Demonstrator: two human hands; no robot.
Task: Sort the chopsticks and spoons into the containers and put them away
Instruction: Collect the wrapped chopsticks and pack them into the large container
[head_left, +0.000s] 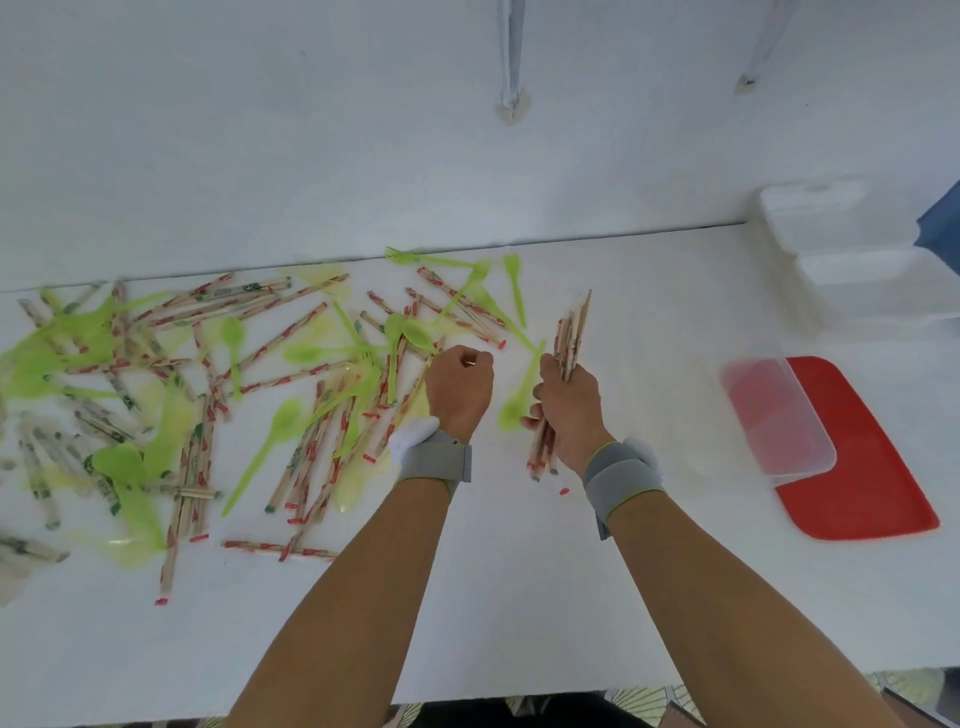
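While the right hand (569, 400) grips a bundle of wrapped chopsticks (569, 338) mid-length, the left hand (460, 387) curls over the scattered pile (291, 374), contents unclear. Sticks look light, stiff, slippery-wrapped; best pinched near the middle. Clear container (779, 415) waits right.

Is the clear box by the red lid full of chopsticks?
No, the clear box looks empty; the only gathered chopsticks are in the right hand.

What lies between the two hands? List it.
In the head view, a green plastic spoon lies on the white table between the left hand and the right hand, close beside the right hand, which grips a bundle of chopsticks.
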